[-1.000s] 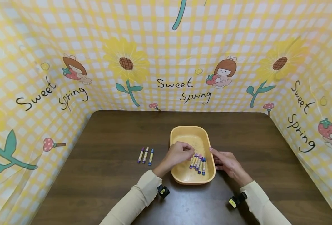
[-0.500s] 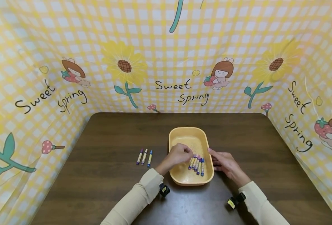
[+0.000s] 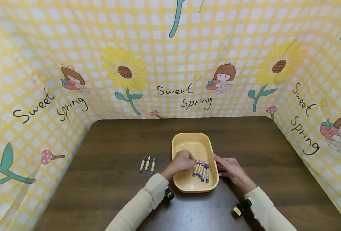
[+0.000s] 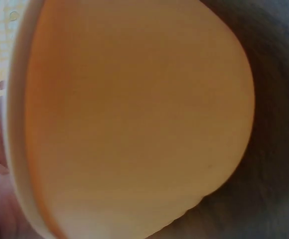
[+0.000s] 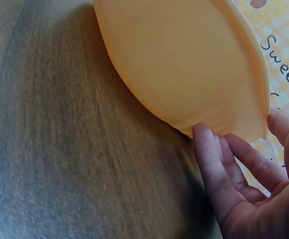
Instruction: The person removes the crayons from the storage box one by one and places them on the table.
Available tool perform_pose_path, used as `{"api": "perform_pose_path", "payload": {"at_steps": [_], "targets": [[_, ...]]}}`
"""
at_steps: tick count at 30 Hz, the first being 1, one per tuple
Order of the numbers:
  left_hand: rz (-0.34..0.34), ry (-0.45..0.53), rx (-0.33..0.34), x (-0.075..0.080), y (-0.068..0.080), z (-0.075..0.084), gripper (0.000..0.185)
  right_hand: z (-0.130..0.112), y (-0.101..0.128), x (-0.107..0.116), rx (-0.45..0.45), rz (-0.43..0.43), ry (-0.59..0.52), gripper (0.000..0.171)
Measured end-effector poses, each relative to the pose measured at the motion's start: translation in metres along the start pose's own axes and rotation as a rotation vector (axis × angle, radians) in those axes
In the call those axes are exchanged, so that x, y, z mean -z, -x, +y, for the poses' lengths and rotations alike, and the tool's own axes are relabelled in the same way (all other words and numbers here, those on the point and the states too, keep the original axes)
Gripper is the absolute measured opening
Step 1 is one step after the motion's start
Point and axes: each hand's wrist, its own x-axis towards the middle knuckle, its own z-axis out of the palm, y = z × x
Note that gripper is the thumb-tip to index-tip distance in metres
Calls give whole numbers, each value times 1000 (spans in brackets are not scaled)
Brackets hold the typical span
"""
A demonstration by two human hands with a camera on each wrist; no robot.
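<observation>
In the head view, a yellow plastic tray (image 3: 191, 136) stands on the table with several crayons (image 3: 201, 171) lying side by side toward its right. My left hand (image 3: 182, 161) reaches over the tray's left rim, its fingers bent down beside the crayons' upper ends. The fingertips are partly hidden, and whether they pinch a crayon cannot be seen. My right hand (image 5: 254, 184) holds the tray's right side, thumb at the rim and fingers against the outer wall. In the left wrist view the tray's wall (image 4: 144, 109) hides most of the left hand.
Left of the tray, three crayons (image 3: 147, 165) lie in a row on the dark wooden table (image 3: 101, 192). Yellow checked cloth (image 3: 158, 48) with printed flowers encloses the table at the back and sides. A small camera (image 3: 168, 195) sits on the left wrist.
The head view has shifted slightly. My left hand has dipped a little into the tray, its fingers bent more beside the crayons. My right hand stays at the tray's right side.
</observation>
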Motion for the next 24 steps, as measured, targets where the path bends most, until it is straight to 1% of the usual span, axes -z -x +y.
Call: {"api": "perform_pose_path", "payload": {"at_steps": [2, 10, 16, 20, 24], "targets": [[-11, -20, 15, -2, -1, 0, 20, 1, 0, 0, 1, -4, -5, 52], [-24, -77, 9, -5, -6, 3, 26, 2, -1, 1, 7, 2, -14, 52], [-45, -138, 7, -11, -10, 4, 42, 3, 1, 1, 6, -2, -15, 51], [-59, -148, 0, -14, -10, 6, 50, 3, 1, 2, -6, 6, -5, 50], [-57, -152, 9, -15, -11, 9, 55, 2, -1, 1, -17, 19, 9, 55]]}}
